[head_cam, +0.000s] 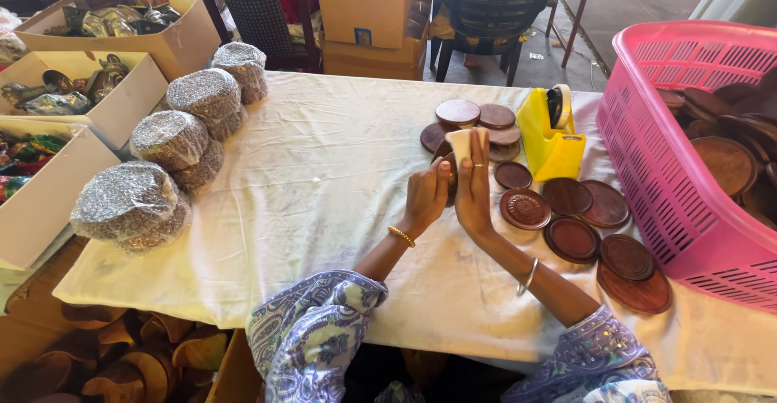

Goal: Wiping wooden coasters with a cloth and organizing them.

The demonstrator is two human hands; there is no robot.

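We have a round wooden disc (447,178) up off the cloth (324,176), just left of the yellow tape dispenser (550,140). Our left hand (426,195) curls shut round its edge; our right hand (473,183), fingers nearly straight, presses a pale cloth pad (463,144) against its face. We judge this the wiping step. Next comes a firm rub across the face, the left grip steady. More discs (566,209) lie below the dispenser, and a pink basket (672,176) stands to its right.
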